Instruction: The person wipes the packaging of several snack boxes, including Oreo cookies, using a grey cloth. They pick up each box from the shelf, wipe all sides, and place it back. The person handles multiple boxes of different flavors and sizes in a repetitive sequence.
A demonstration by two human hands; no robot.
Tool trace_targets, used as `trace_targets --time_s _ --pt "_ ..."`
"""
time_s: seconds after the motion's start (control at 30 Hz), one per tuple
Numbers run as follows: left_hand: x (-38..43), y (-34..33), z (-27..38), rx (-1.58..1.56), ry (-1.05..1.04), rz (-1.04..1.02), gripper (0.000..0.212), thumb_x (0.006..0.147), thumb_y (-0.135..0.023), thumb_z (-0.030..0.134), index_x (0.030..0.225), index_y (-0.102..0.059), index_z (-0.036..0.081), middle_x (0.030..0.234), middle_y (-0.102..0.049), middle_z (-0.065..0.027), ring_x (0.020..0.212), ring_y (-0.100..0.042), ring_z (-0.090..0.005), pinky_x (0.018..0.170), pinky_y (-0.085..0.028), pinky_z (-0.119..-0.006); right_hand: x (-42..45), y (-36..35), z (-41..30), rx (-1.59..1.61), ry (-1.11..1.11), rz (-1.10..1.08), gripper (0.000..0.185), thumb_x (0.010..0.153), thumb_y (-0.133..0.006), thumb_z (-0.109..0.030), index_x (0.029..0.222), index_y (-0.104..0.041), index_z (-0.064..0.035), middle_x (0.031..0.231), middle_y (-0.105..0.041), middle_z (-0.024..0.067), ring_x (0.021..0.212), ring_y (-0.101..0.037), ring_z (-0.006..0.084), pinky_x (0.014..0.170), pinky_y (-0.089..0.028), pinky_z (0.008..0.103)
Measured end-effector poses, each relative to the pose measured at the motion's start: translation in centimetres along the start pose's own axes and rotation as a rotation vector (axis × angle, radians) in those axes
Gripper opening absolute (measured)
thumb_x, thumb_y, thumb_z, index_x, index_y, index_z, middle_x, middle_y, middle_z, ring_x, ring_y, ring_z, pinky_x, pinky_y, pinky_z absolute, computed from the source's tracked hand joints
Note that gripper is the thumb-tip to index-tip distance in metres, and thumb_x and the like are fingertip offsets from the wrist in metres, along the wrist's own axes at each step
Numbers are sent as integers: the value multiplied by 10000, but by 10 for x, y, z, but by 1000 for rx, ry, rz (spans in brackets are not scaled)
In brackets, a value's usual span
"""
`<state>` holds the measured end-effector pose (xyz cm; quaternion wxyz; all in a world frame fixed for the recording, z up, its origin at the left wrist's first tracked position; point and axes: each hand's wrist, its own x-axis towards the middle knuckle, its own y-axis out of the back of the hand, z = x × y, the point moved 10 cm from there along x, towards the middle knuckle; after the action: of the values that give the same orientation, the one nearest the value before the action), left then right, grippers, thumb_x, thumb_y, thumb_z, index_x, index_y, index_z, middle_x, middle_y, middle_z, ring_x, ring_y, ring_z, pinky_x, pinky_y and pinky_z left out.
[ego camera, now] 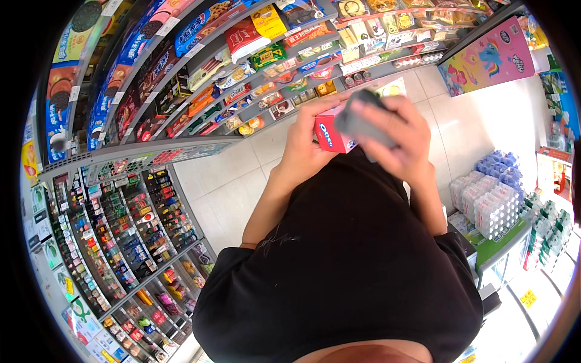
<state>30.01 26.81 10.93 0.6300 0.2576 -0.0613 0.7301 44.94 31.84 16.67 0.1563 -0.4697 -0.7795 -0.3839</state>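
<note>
My left hand grips a red and pink Oreo box by its side, in front of my chest. In my right hand is a dark grey object, blurred by motion; it looks like a folded cloth, but I cannot tell for sure. This grey object lies over the right part of the box and seems to touch it. The far side of the box is hidden behind it and my fingers.
Beyond my hands run snack shelves with packaged biscuits and breads. Shelves of bottles stand at the left. Shrink-wrapped water bottles sit stacked at the right. A pink cartoon panel ends the far shelf. Pale floor tiles show between.
</note>
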Motion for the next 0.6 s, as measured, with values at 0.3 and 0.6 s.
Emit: trace_targets --time_s 0.3,0.6 --pt "-12 30 -15 -182 256 188 701 790 -872 -13 1302 -395 19 1317 -612 -174 1243 -626 -241 1017 -545 -379 -11 8 30 -153 -109 41 504 746 -855 -94 1238 -756 -132 1059 -649 137 854 -659 309 738 -557 371" --pt "-15 41 -19 -300 322 254 740 790 -882 16 1323 -369 1 1265 -615 -146 1169 -664 -222 977 -563 -362 -45 55 86 -148 -350 297 367 868 -793 -60 1229 -735 -26 1067 -668 115 919 -652 201 800 -525 320"
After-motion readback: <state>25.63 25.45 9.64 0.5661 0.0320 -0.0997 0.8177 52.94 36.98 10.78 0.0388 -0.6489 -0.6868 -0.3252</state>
